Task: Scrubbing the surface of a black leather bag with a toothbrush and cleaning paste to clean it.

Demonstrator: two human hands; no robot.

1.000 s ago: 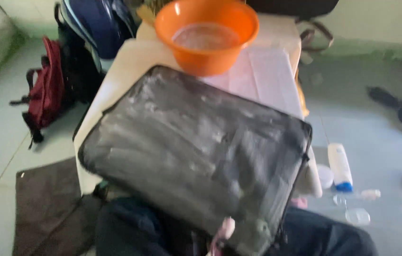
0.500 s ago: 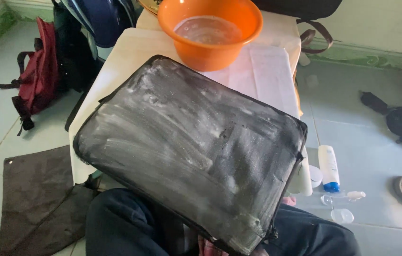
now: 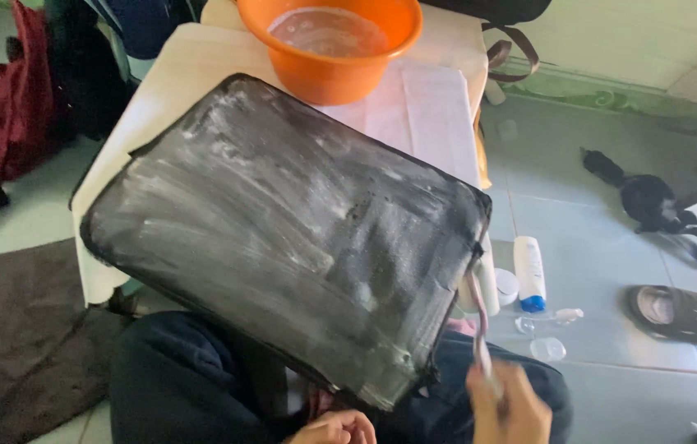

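Two hands show at the bottom edge, and everything else lies ahead of or beside them. Far off to the left of the left hand [image 3: 334, 427], a red backpack [image 3: 11, 123] slumps on the floor, with a dark cloth [image 3: 20, 345] spread nearer. The left hand sits low at the near edge of the black soft case [image 3: 283, 238], fingers curled under it; most of that hand is cut off by the frame, so whether it actually grasps the case I cannot tell. The case, smeared with white lather, rests tilted across the person's lap and onto the white table [image 3: 159, 90] ahead. Beyond it on the table stands an orange basin [image 3: 332, 49] with water. The right hand [image 3: 513, 411] is clenched around the handle of a toothbrush [image 3: 480, 321], blurred, whose head seems to meet the case's right corner. Right of that hand, on the tiled floor, lie a white bottle with a blue cap [image 3: 529, 271] and a dark sandal [image 3: 677, 316].
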